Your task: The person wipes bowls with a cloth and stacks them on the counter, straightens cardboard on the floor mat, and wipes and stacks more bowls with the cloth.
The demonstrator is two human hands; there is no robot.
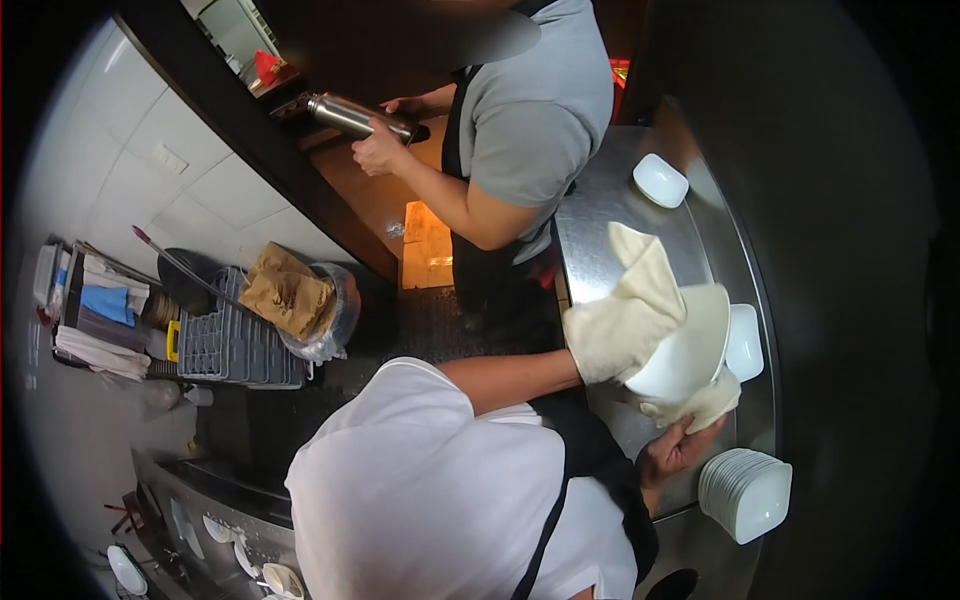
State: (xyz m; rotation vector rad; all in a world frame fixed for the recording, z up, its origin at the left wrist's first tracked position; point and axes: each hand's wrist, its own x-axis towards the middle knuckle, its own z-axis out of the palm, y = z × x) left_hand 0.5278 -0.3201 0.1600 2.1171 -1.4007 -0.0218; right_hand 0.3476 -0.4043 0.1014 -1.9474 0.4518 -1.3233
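Note:
A cream cloth (pixel 635 310) is draped over my left hand, so only the wrist (pixel 568 368) shows and the fingers are hidden. Through the cloth, that hand grips a white dish (pixel 680 350), which is tilted above the metal counter. My right hand (pixel 676 455) is closed on the cloth's other end, which wraps round the dish's lower edge. Behind the dish, another white square dish (pixel 745 343) rests on the counter. Close to my right hand stands a stack of white square dishes (pixel 748 495), leaning on their sides.
A single white dish (pixel 660 181) sits farther along the metal counter (pixel 605 215). A co-worker in a grey shirt (pixel 540 120) stands beside the counter, holding a metal flask (pixel 350 117). Behind me are a grey dish rack (pixel 225 335), a lined bin (pixel 340 310) and folded cloths (pixel 100 350).

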